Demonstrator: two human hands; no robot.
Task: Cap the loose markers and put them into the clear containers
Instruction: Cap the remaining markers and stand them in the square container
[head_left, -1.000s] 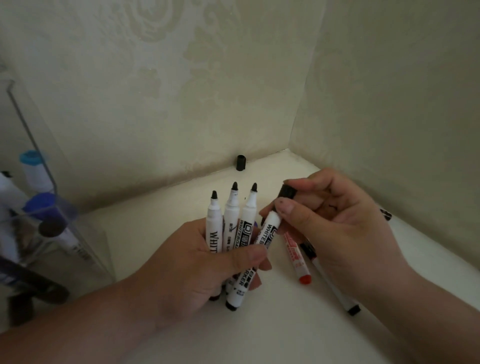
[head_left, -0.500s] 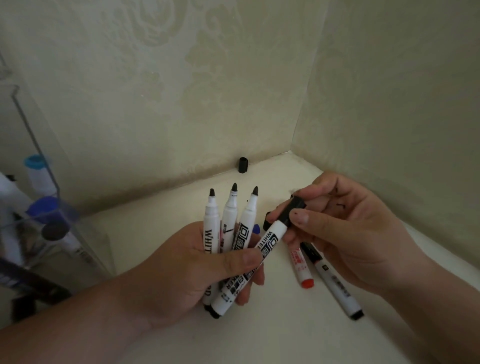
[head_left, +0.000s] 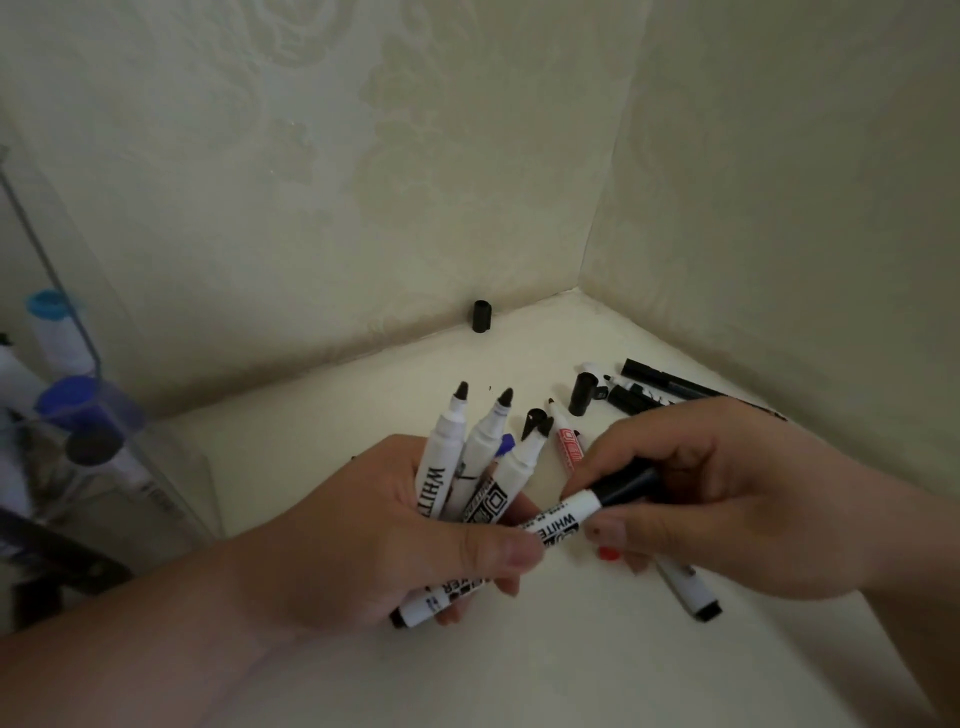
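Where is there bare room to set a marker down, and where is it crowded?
Bare: the strip along the back wall between the clear container and the lone black cap. Crowded: the right corner, where markers and caps lie beyond the right hand.

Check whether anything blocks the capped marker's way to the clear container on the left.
Nothing loose lies on the tabletop between them. The left hand, gripping the capped marker and uncapped markers, is nearest the clear container; the right hand pinches its cap.
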